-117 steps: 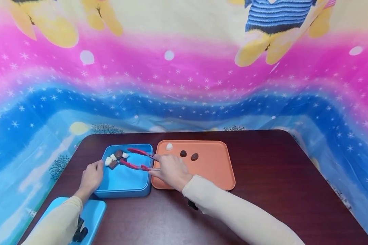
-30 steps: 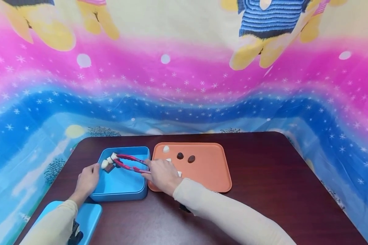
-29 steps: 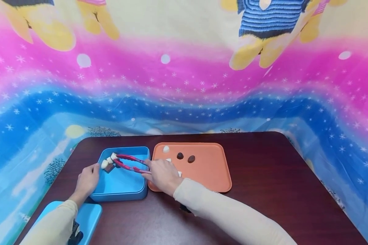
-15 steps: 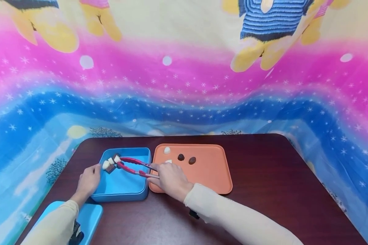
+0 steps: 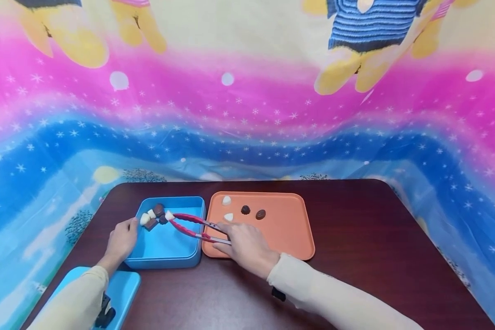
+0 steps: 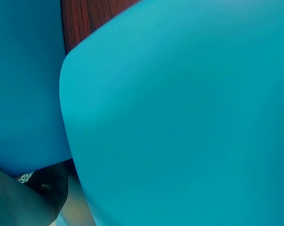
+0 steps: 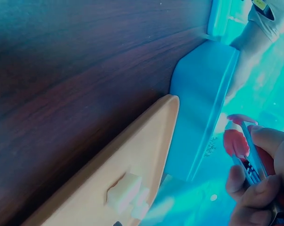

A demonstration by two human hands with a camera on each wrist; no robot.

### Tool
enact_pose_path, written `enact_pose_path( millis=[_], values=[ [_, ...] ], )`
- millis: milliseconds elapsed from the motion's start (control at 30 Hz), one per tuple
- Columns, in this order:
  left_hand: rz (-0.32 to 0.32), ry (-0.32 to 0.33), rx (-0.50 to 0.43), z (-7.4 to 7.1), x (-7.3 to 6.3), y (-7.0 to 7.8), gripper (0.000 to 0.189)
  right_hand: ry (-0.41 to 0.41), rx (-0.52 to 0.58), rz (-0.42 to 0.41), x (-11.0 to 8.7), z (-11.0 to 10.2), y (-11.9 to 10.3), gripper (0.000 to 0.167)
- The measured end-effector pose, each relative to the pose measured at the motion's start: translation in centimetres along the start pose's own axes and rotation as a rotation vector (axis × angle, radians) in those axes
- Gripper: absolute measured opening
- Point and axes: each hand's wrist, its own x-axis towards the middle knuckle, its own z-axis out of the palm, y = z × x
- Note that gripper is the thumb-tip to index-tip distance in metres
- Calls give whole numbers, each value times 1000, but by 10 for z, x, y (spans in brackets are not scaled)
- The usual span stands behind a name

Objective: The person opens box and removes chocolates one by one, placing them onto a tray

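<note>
My right hand (image 5: 249, 247) holds red-tipped tongs (image 5: 195, 235), their tips pinching a white chocolate piece (image 5: 169, 215) over the blue box (image 5: 169, 263). Left of those tips, white and brown chocolates (image 5: 159, 210) sit clustered in the box's far left corner. My left hand (image 5: 123, 238) grips the box's left rim with the thumb on top; its other fingers are mostly hidden. In the right wrist view, the fingers curl round the tongs (image 7: 236, 141). A light blue lid (image 6: 179, 117) fills most of the left wrist view, with the hand hardly visible there.
Right of the box lies an orange tray (image 5: 288, 238) bearing two white pieces, a dark ridged chocolate (image 5: 245, 209) and a brown oval one (image 5: 261, 214). A white block (image 7: 124, 192) shows on the tray in the right wrist view. The lid (image 5: 125, 288) lies under my left forearm.
The tongs, spread wider around the white piece at first, have narrowed onto it. Over the last second my right hand moved right, drawing it away from the cluster. My left hand stays on the rim.
</note>
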Motion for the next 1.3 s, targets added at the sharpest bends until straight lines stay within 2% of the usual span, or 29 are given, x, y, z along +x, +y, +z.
enact_pose_path(
  millis=[267,533,767,967,1300],
  values=[
    [-3,5,3,0,0,1,57,18,-8,18,-13,-8,8,56],
    [-1,-2,-6,-4,2,4,64,52,-10,35,-24,-14,18,51],
    [-6,-12,-8,-2,0,1,64,71,15,23,-37,-19,30,47],
    [-2,-15,-12,0,2,0,67,103,-19,41,-47,-21,43,47],
    [-41,-77,-9,-2,3,2,71,143,-38,48,-63,-28,62,48]
  ],
)
